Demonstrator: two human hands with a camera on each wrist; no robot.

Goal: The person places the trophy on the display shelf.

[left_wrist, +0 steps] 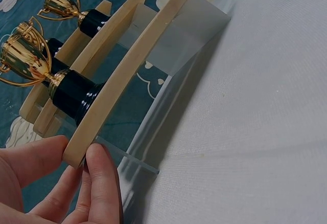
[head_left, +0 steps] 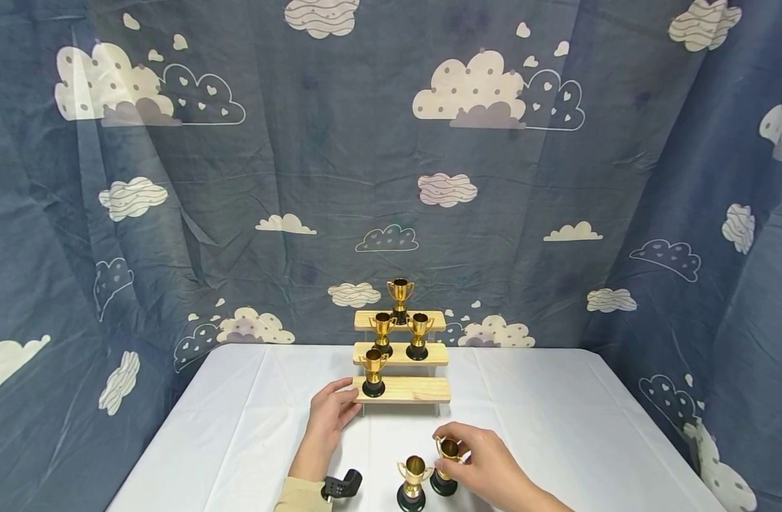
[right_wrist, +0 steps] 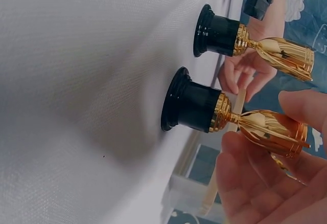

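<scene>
Fingers of the right hand (head_left: 489,466) are curled round the gold bowl of a small trophy (head_left: 445,466) standing on the white tablecloth (head_left: 557,412); its black base is planted on the cloth. A second trophy (head_left: 412,483) stands just beside it, to the left, untouched. The left hand (head_left: 329,416) is laid against the left end of the lowest wooden step of a three-tier stand (head_left: 423,390), thumb and fingers pinching the board's end. One trophy is seen on the bottom step, two on the middle, one on top. A cloud-print blue curtain (head_left: 237,178) is hung behind.

Left wrist view: the fingertips (left_wrist: 99,175) and thumb are pressed on the end of the bottom board (left_wrist: 138,60), which is held between them. A trophy's black base (left_wrist: 74,92) is seated on that board near the grip; other cups are glimpsed beyond.

Right wrist view: the grasped trophy (right_wrist: 204,106) is recorded upright on the cloth, its bowl (right_wrist: 271,130) enclosed by the fingers (right_wrist: 245,183) and thumb. The neighbouring trophy (right_wrist: 225,34) is set close by, apart from it, not touched.
</scene>
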